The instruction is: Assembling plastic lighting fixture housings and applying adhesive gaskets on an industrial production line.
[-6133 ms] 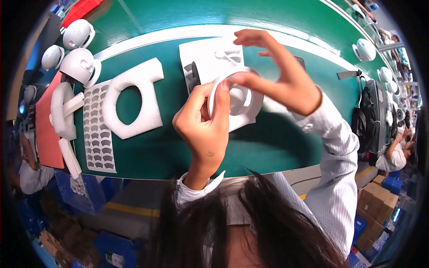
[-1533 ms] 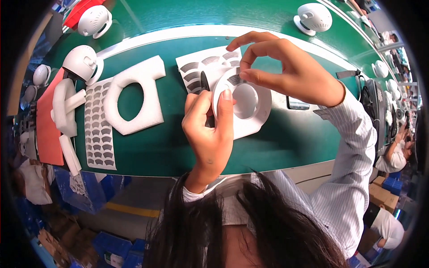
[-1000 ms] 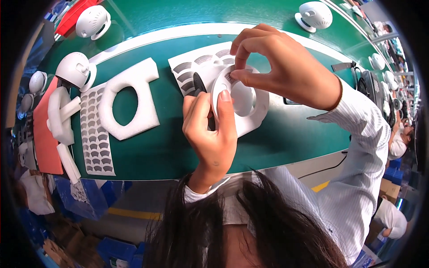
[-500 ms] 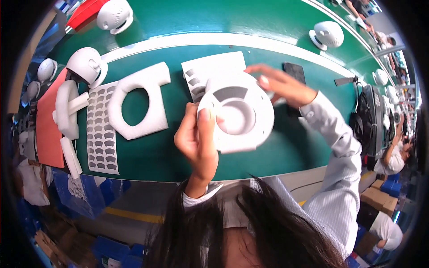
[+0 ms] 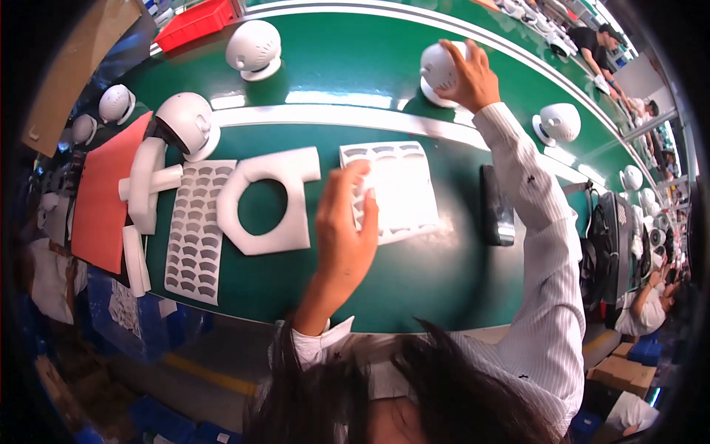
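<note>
On the far green strip, my right hand (image 5: 473,80) is curled round the top of a white round-headed device (image 5: 438,72) with a disc-shaped foot. The device stands upright there, partly hidden by my fingers. My left hand (image 5: 344,222) is over the left edge of a small white sheet of grey curved stickers (image 5: 403,185); its thumb and fingers are apart, and nothing shows between them. Whether it touches the sheet I cannot tell. To its left lies a white foam piece (image 5: 233,214) with a big round hole, beside a longer sheet of the same stickers (image 5: 194,237).
A dark phone-like slab (image 5: 497,207) lies right of the small sheet. More white devices stand at the far left (image 5: 254,48), far right (image 5: 558,122) and near left (image 5: 188,124). An orange-red sheet (image 5: 103,200), a red bin (image 5: 194,26) and a black bag (image 5: 610,229) flank the table.
The white device, held base-up over the table by my left hand, now stands on the far strip under my right hand. My right arm has stretched forward; my left hand is free of the device.
</note>
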A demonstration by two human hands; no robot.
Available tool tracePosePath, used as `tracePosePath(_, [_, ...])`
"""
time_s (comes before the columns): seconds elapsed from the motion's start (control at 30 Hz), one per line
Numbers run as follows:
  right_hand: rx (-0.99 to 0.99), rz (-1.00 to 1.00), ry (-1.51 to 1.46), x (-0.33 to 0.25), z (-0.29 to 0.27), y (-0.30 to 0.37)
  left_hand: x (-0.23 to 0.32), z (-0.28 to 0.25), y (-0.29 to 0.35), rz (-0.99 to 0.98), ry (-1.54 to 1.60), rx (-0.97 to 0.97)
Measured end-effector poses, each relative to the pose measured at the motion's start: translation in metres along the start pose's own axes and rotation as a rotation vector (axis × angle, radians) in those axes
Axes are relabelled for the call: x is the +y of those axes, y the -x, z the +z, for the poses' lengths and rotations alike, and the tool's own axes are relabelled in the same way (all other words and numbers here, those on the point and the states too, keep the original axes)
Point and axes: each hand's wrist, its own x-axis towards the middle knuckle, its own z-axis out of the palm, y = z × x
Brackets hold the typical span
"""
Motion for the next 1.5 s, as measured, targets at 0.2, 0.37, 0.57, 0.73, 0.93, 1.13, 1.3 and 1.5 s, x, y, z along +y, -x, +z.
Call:
tracePosePath(0.2, [-0.194,0.044,0.266,-0.006,0.022,-0.024,-0.020,0.018,0.029,0.151,-0.583,-0.214])
tracePosePath(0.37, [0.016,-0.438,-0.101,-0.131,0.024,-0.107,-0.018,0.018,0.034,0.268,-0.679,-0.264])
tracePosePath(0.57, [0.004,-0.580,0.595,-0.236,0.120,-0.164,-0.021,0.018,0.016,0.311,-0.590,-0.052])
tracePosePath(0.73, [0.037,-0.460,0.151,-0.222,0.122,-0.153,-0.026,0.005,0.018,0.170,-0.548,0.041])
tracePosePath(0.93, [-0.376,0.032,-1.391,-0.128,0.022,-0.079,-0.016,-0.015,-0.004,0.084,-0.031,0.439])
tracePosePath(1.13, [-0.908,-0.053,-1.460,-0.093,-0.035,0.064,0.004,-0.042,0.009,-0.111,0.495,0.191])
tracePosePath(1.3, [-0.946,-0.126,-1.497,-0.104,-0.068,0.103,0.015,-0.031,0.035,-0.180,0.282,-0.061])
tracePosePath(1.5, [-0.283,-0.160,-0.850,-0.064,-0.029,0.077,0.031,-0.006,0.049,-0.415,0.411,0.243])
